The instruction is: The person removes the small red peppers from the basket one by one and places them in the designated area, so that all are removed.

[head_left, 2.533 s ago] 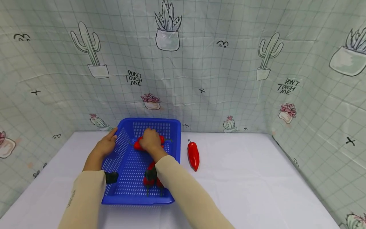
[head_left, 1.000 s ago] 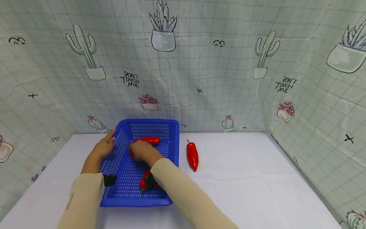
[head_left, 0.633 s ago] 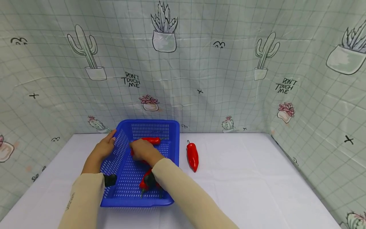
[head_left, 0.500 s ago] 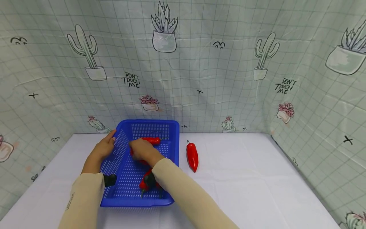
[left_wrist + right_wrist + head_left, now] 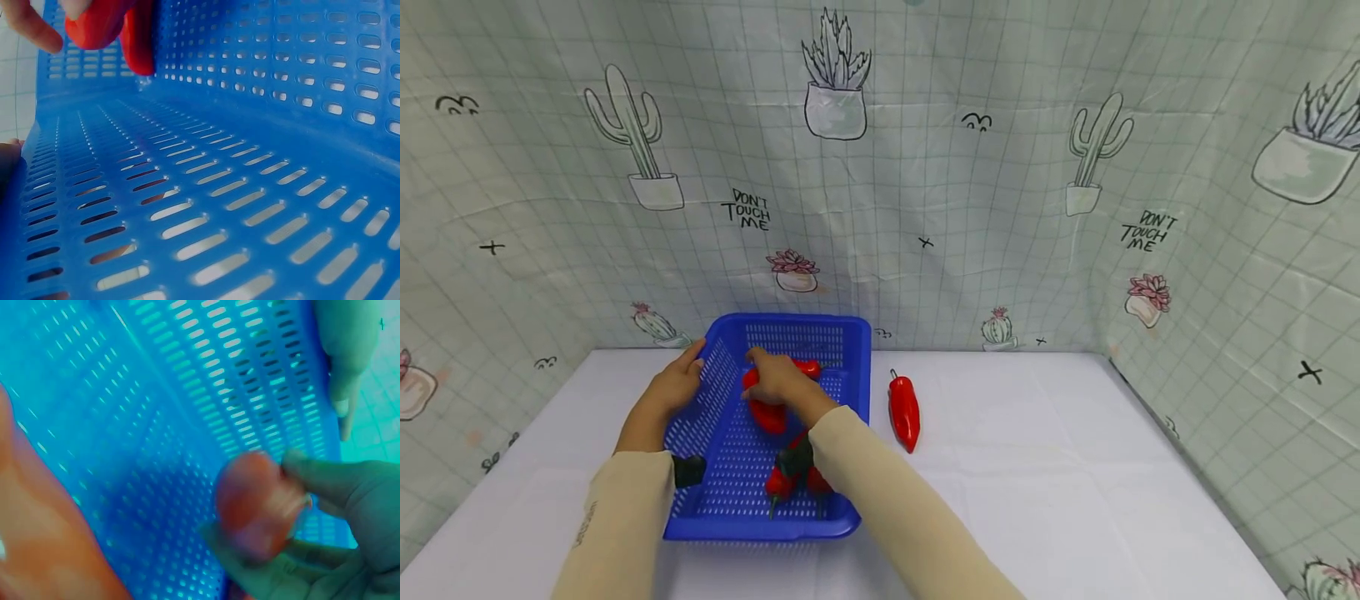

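My right hand (image 5: 782, 382) is over the far left part of a blue perforated basket (image 5: 867, 400). Its thumb and fingers pinch a red chili pepper (image 5: 256, 503), slightly blurred in the right wrist view; beneath the hand, a red pepper (image 5: 767, 417) shows in the head view. Behind the hand lies another red pepper (image 5: 808, 367), partly covered. My left hand (image 5: 673, 390) rests along the outside of the basket's left wall, fingers extended toward the far corner. Through the wall's slots (image 5: 206, 225) parts of its fingers show in the left wrist view.
More red peppers (image 5: 778, 485) with green stems lie at the basket's near right, partly under the right wrist's dark camera (image 5: 796, 454). One red pepper (image 5: 904, 412) is on the white table (image 5: 1037, 467), right of the basket. A patterned cloth (image 5: 910, 167) hangs behind.
My right hand first shifted left within the basket. Over the last half second it has turned and risen slightly, so more of the red pepper below it shows. The left hand stays put.
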Tool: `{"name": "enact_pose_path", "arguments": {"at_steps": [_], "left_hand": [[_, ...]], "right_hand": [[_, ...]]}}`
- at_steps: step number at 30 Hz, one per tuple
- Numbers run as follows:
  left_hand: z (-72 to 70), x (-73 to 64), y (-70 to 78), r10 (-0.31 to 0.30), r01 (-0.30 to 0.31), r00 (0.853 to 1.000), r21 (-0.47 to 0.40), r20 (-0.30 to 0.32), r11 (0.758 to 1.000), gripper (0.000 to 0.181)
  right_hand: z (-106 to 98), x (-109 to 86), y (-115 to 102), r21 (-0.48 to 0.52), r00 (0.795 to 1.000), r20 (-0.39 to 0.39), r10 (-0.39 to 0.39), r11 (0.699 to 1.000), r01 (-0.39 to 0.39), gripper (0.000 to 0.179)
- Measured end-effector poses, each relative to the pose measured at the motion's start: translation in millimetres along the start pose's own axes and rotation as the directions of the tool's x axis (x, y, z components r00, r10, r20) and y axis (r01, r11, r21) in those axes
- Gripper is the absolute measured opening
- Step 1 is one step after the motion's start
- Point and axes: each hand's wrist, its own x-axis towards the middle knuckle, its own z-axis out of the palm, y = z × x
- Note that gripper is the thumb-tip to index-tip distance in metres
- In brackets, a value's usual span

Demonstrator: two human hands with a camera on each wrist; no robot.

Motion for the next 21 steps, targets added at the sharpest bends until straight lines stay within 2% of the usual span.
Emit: {"name": "enact_pose_path", "arguments": {"at_steps": [4, 7, 9, 12, 13, 16, 21], "left_hand": [[1.0, 0.2, 0.0, 0.003, -0.003, 1.000, 0.012, -0.011, 1.000, 0.051], [0.7, 0.2, -0.8, 0.001, -0.001, 1.000, 0.013, -0.005, 1.000, 0.052], [-0.1, 0.1, -0.7, 0.000, 0.000, 1.000, 0.016, -0.001, 1.000, 0.052], [-1.1, 0.0, -0.8, -0.004, 0.004, 1.000, 0.019, 0.007, 1.000, 0.052], [-1.2, 0.0, -0.7, -0.005, 0.005, 1.000, 0.022, 0.009, 1.000, 0.052], [-1.3, -0.4, 0.2, -0.013, 0.013, 1.000, 0.026, 0.011, 1.000, 0.051], [-0.8, -0.5, 2.1, -0.005, 0.005, 1.000, 0.036, 0.004, 0.999, 0.051]], "right_hand": [[-6.2, 1.1, 4.1, 0.080, 0.999, -0.032, -0.014, 0.997, 0.016, 0.051], [-13.2, 1.7, 7.0, 0.201, 0.999, -0.032, 0.006, 0.980, 0.001, 0.048], [-19.5, 1.1, 9.1, 0.336, 1.000, 0.000, 0.019, 0.942, -0.018, 0.049], [-28.9, -0.7, 11.9, 0.541, 0.997, 0.072, 0.033, 0.838, -0.067, 0.054], [-31.8, -1.3, 12.9, 0.586, 0.996, 0.088, 0.032, 0.807, -0.078, 0.056], [-39.5, -2.5, 15.5, 0.664, 0.995, 0.088, 0.037, 0.743, -0.086, 0.061], [-49.2, -5.0, 20.3, 0.670, 0.998, 0.000, 0.067, 0.741, -0.050, 0.063]]}}
